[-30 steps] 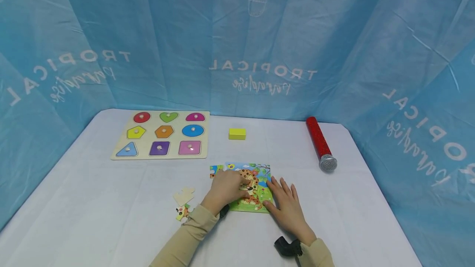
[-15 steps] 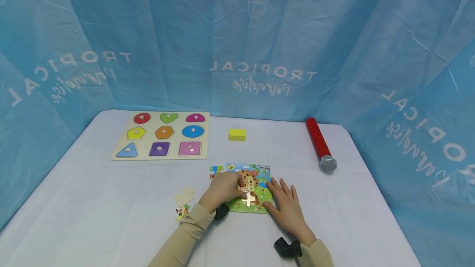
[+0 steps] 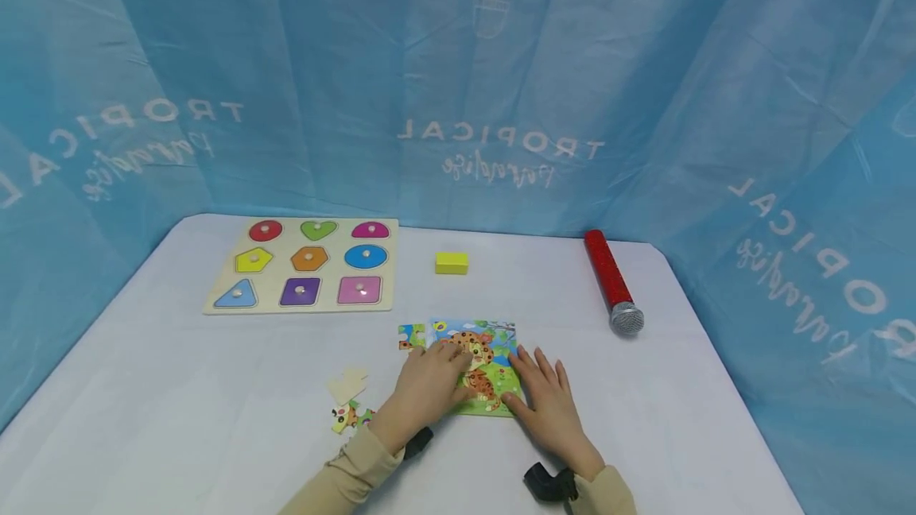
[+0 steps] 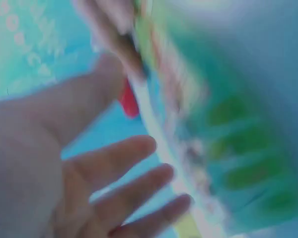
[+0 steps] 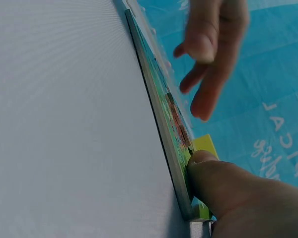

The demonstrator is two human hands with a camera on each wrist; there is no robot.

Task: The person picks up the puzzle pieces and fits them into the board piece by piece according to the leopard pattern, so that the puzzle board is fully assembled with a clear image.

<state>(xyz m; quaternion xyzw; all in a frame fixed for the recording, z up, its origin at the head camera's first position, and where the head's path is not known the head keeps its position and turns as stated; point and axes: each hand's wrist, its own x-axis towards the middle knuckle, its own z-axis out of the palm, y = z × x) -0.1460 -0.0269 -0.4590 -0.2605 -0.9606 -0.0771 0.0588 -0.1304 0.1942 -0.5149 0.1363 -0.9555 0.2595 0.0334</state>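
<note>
A jigsaw puzzle [image 3: 504,380] with a cartoon leopard on green and blue lies flat at the table's middle. My left hand [image 3: 427,382] is over its left part, hiding some of the picture. In the left wrist view, blurred, the fingers [image 4: 124,196] spread with nothing between them; the right wrist view shows them above the puzzle. My right hand [image 3: 547,404] rests along the right edge, fingers extended, its thumb [image 5: 223,186] pressing the border. A loose puzzle piece [image 3: 411,334] lies at the upper left. Pale face-down pieces [image 3: 347,386] and printed pieces [image 3: 345,417] lie further left.
A wooden shape board [image 3: 300,265] with knobbed pieces stands back left. A yellow block [image 3: 452,263] sits behind the puzzle, and a red microphone [image 3: 611,280] lies back right. A blue curtain [image 3: 458,86] encloses the white table [image 3: 236,388].
My left hand has drawn back slightly toward me and its fingers have spread. A pale piece-shaped patch on the puzzle now shows leopard print. The right hand stays put; the view shifts slightly.
</note>
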